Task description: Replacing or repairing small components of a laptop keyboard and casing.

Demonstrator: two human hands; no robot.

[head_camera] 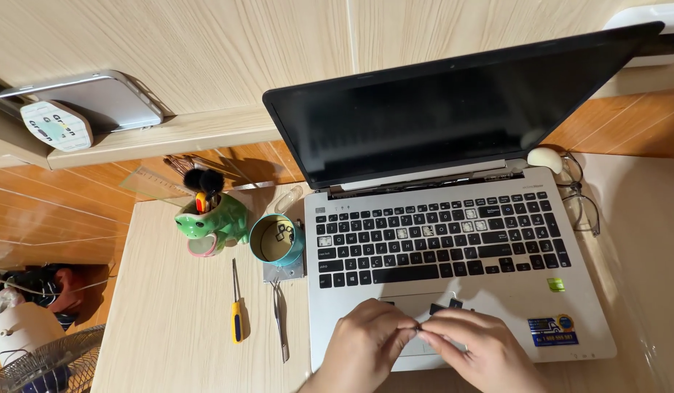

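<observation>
My left hand [366, 342] and right hand [477, 348] meet fingertip to fingertip over the touchpad [417, 309] of the laptop [453, 240], at 6 o'clock in the view. Both are pinched narrow around something too small to make out at the point where they touch. Just at 12 o'clock from my right fingers, two loose black keycaps [446, 306] lie on the palm rest.

The laptop is silver, its dark screen [453, 109] tilted back. Its black keyboard [439, 236] shows several pale gaps where keycaps are off, mostly in the middle rows. Stickers [552, 331] sit at the palm rest's 4 o'clock corner.

At 9 o'clock from the laptop, on the tabletop [169, 320]: a teal cup [276, 239] holding a few keycaps, a green frog-shaped pen holder [211, 222], a yellow-handled screwdriver [236, 306] and tweezers [280, 320], well clear of my hands. At 2 o'clock, glasses [581, 196] lie beside the hinge. A phone [96, 102] rests on the ledge at 10 o'clock; a fan [38, 364] shows at 8 o'clock.
</observation>
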